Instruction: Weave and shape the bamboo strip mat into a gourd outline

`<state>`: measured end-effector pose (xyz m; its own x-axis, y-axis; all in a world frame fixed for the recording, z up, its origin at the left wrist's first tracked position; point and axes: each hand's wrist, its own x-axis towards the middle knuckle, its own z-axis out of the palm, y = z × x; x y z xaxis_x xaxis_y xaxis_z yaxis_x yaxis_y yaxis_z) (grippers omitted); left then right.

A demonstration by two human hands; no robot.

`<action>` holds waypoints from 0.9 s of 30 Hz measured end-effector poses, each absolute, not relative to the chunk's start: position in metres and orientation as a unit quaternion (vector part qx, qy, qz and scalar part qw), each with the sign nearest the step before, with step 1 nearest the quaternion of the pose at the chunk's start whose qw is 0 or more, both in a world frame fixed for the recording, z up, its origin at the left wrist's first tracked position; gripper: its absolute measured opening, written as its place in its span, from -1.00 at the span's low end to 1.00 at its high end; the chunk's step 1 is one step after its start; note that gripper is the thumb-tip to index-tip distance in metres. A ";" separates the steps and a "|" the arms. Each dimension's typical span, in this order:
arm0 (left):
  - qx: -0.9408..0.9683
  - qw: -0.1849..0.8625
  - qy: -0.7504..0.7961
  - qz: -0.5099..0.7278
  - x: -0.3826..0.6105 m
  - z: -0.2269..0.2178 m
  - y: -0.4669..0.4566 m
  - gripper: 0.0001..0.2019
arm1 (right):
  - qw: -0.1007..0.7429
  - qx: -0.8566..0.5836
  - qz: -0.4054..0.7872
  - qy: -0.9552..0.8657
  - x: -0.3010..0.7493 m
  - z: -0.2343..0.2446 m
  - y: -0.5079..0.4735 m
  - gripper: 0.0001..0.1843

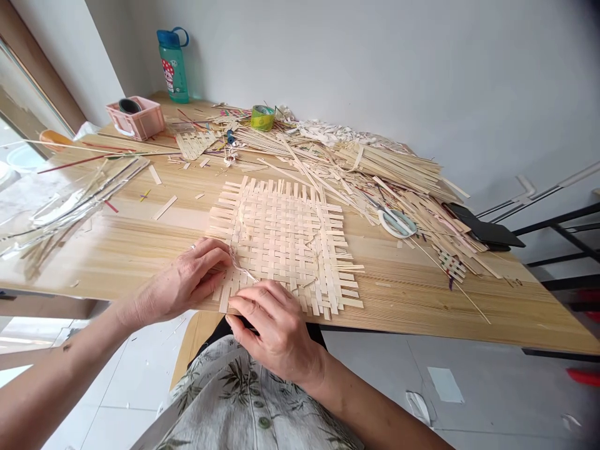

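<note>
A square woven mat (pixel 281 234) of pale flat strips lies at the table's near edge, its strip ends sticking out all round. My left hand (pixel 190 278) is closed at the mat's near left side, fingers curled. A thin whitish strand (pixel 242 270) runs from its fingertips across the weave towards my right hand (pixel 276 328). That hand bends over the near edge, thumb and forefinger closed at the strip ends of the near left corner. Its fingers partly cover the weave. Exactly what lies inside each pinch is partly hidden.
Scissors (pixel 396 223) with pale handles lie right of the mat, near a bundle of strips (pixel 394 165) and loose scraps. Behind are a yellow-green tape roll (pixel 263 117), a pink basket (pixel 143 122) and a teal bottle (pixel 174 72). Clear plastic packaging (pixel 79 200) lies left.
</note>
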<state>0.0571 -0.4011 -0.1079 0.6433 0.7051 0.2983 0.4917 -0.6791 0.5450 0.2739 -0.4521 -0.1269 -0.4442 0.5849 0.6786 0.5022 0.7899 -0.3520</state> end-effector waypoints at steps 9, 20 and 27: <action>0.875 0.234 0.325 0.270 0.057 -0.108 -0.400 -0.87 | 0.373 -0.308 0.057 -0.874 0.271 -0.112 -0.447 -0.81; 0.877 0.234 0.319 0.273 0.053 -0.110 -0.400 -0.82 | 0.306 -0.267 -0.003 -0.914 0.269 -0.115 -0.442 -0.90; 0.884 0.197 0.318 0.280 0.057 -0.113 -0.398 -0.84 | 0.362 -0.269 -0.011 -0.892 0.268 -0.120 -0.445 -0.93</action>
<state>0.0566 -0.3980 -0.1133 0.6406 0.6730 0.3697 0.4517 -0.7197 0.5273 0.2677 -0.4449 -0.1205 -0.5929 0.4714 0.6529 0.4880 0.8552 -0.1743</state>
